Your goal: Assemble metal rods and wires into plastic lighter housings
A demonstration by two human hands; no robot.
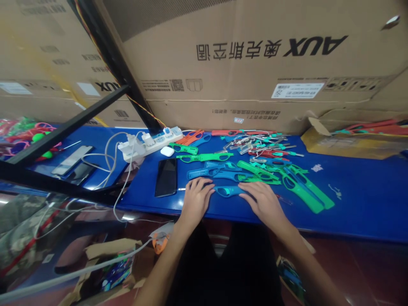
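Observation:
A blue utility lighter casing (228, 191) with a finger-hole grip lies low over the table's front part, held between my two hands. My left hand (198, 195) is closed on its left end, and the fingertips of my right hand (262, 199) grip the right end. A small teal piece shows at its middle. Just beyond are more blue casings (214, 171) and green casings (204, 157), lying loosely heaped. To the right, long green casings (302, 190) lie slantwise. Behind these sits a tangle of lighter inner parts (259, 142) with wires and metal tubes.
A black phone (166, 177) lies left of my left hand. Behind it are a white power strip (151, 144) with plugs and cables, and a white earbud case (167, 151). An open carton (350, 144) with orange casings stands at the right. Large cardboard boxes (242, 72) line the back.

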